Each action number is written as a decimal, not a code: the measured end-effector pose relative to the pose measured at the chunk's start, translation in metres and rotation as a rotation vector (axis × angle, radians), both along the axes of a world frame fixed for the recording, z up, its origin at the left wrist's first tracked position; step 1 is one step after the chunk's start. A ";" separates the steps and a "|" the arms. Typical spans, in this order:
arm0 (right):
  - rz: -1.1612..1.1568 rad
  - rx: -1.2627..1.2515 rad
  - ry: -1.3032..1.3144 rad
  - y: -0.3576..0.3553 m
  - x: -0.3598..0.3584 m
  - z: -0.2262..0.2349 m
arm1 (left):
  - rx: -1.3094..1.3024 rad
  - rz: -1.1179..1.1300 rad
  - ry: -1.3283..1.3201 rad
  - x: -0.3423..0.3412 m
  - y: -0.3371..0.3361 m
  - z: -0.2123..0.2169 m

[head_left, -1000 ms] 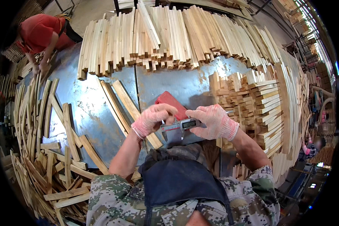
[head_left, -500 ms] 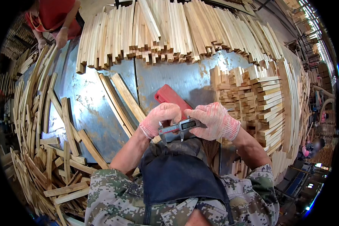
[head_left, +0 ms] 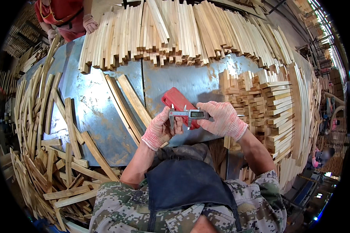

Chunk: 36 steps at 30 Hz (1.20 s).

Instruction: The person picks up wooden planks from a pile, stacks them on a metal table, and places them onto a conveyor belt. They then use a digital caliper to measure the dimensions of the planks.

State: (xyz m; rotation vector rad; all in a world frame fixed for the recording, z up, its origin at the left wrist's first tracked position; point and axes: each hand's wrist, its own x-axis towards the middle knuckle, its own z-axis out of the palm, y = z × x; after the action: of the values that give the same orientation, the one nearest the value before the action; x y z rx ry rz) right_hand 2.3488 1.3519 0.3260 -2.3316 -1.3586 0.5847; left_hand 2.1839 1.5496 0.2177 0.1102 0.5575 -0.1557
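Both hands wear pink-and-white knitted gloves. My right hand (head_left: 225, 119) grips a digital caliper (head_left: 181, 113) by its display end, with the scale and jaws pointing left. At the jaw end, my left hand (head_left: 159, 129) has its fingers curled and thumb raised against the caliper's left tip. The jaws stand apart, and I see nothing between them. Just behind the caliper a red oblong case (head_left: 177, 99) lies on the metal table (head_left: 116, 153), partly hidden by the tool and my right hand.
Long wooden strips (head_left: 159, 33) lie side by side along the far edge. Stacked strips (head_left: 278, 116) stand at right, and a loose heap (head_left: 70, 192) fills the left. Three slats (head_left: 134, 101) lie left of the case. A person in red (head_left: 68, 17) stands at far left.
My hands and the caliper have moved slightly forward, over the red case. My left hand has turned, showing its curled fingers. The person's hand has left the slats and rests by the far stack.
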 end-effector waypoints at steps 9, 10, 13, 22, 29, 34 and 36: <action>0.017 0.026 -0.090 -0.003 -0.001 -0.003 | 0.025 -0.081 -0.139 -0.005 0.001 -0.004; 0.018 0.034 -0.101 -0.004 -0.002 -0.003 | 0.040 -0.094 -0.150 -0.005 0.000 -0.004; 0.010 0.072 -0.138 -0.005 -0.003 -0.007 | -0.048 -0.079 -0.158 -0.001 -0.004 -0.005; 0.028 0.183 -0.218 0.000 -0.001 -0.018 | -0.081 0.085 -0.168 0.004 -0.021 0.000; -0.132 0.294 -0.118 0.005 0.003 -0.023 | 0.053 0.011 -0.396 -0.013 -0.019 -0.011; -0.168 0.225 0.048 0.003 0.006 -0.014 | 0.397 -0.032 -0.217 -0.001 -0.014 -0.015; -0.126 0.274 0.049 0.005 0.001 -0.020 | 0.307 -0.059 -0.309 0.011 -0.010 -0.021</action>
State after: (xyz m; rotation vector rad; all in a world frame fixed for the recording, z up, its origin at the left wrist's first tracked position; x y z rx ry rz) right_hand 2.3499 1.3571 0.3056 -2.1471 -1.1776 0.3883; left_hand 2.1954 1.5394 0.1971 0.4421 0.2663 -0.1067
